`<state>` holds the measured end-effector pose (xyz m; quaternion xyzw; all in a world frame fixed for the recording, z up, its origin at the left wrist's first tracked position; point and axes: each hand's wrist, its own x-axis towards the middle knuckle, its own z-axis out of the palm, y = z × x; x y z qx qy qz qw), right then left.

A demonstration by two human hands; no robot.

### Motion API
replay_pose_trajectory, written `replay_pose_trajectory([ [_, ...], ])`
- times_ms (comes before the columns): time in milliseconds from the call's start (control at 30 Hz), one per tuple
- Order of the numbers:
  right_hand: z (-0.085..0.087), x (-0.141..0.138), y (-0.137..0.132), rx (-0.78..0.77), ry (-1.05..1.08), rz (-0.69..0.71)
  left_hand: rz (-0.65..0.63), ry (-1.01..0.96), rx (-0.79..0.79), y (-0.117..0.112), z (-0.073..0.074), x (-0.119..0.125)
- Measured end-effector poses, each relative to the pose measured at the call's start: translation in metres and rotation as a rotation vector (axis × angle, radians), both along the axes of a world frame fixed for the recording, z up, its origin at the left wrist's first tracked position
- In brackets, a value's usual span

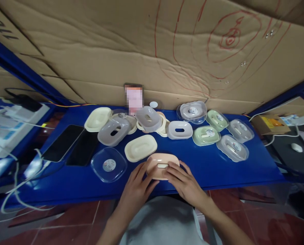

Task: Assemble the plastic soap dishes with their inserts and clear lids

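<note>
Between my two hands, at the front of the blue table, is a peach-coloured plastic soap dish (163, 174) with a short cream bar in its middle. My left hand (141, 178) grips its left side, fingers on top and thumb along the near edge. From the right, my right hand (181, 177) holds the other side, its fingertips beside the cream bar. Just beyond lies a cream oval tray (141, 148). A clear lid (108, 164) with a round label rests to the left of my left hand.
Grey trays with oval slots (111, 137) and a cream dish (98, 119) stand behind. Green lidded dishes (205, 140) and clear-lidded grey ones (232, 153) sit at right. Two dark phones (64, 142) and white cables (15, 190) lie left. Cardboard (103, 51) walls the back.
</note>
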<state>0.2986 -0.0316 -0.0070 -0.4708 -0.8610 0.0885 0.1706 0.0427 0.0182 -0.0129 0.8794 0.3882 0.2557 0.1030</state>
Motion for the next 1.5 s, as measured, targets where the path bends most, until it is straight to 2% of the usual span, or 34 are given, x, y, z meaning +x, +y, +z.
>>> replay_pose_trajectory([
  [100, 0.006, 0.002, 0.000, -0.015, 0.025, -0.034, 0.060, -0.011, 0.051, 0.016, 0.006, -0.011],
  [300, 0.016, 0.027, 0.004, 0.077, 0.067, -0.174, 0.300, 0.044, 0.189, 0.058, 0.023, -0.033],
  [433, 0.016, 0.038, 0.012, 0.136, 0.078, -0.235, 0.506, 0.076, 0.180, 0.075, 0.034, -0.064],
  [500, 0.014, 0.035, 0.014, 0.146, 0.107, -0.207, 0.459, 0.140, 0.104, 0.077, 0.032, -0.089],
  [567, 0.009, 0.028, 0.012, 0.156, 0.147, -0.189, 0.292, 0.237, -0.018, 0.071, 0.026, -0.114],
  [600, 0.006, 0.025, 0.011, 0.155, 0.166, -0.191, 0.263, 0.290, -0.064, 0.066, 0.022, -0.125],
  [700, -0.001, 0.019, 0.005, 0.124, 0.193, -0.221, 0.326, 0.385, -0.147, 0.048, 0.013, -0.143],
  [800, -0.003, 0.024, 0.003, 0.086, 0.188, -0.251, 0.406, 0.383, -0.163, 0.036, 0.010, -0.146],
  [867, -0.002, 0.033, 0.004, 0.086, 0.182, -0.285, 0.387, 0.331, -0.173, 0.034, 0.009, -0.145],
  [967, -0.002, 0.046, 0.006, 0.109, 0.175, -0.332, 0.269, 0.167, -0.224, 0.030, 0.009, -0.140],
  [1067, -0.005, 0.053, 0.008, 0.128, 0.190, -0.354, 0.211, 0.019, -0.268, 0.024, 0.016, -0.129],
  [1167, -0.010, 0.053, 0.009, 0.133, 0.213, -0.378, 0.290, -0.092, -0.198, 0.028, 0.024, -0.102],
  [1267, -0.014, 0.050, 0.009, 0.135, 0.220, -0.403, 0.464, -0.176, 0.007, 0.047, 0.023, -0.059],
  [1333, -0.015, 0.049, 0.009, 0.137, 0.221, -0.415, 0.496, -0.151, 0.062, 0.062, 0.016, -0.032],
  [1400, -0.016, 0.049, 0.008, 0.142, 0.223, -0.417, 0.513, -0.045, 0.070, 0.072, 0.008, -0.010],
  [1500, -0.015, 0.048, 0.008, 0.142, 0.220, -0.416, 0.514, 0.136, 0.064, 0.075, 0.000, 0.007],
])
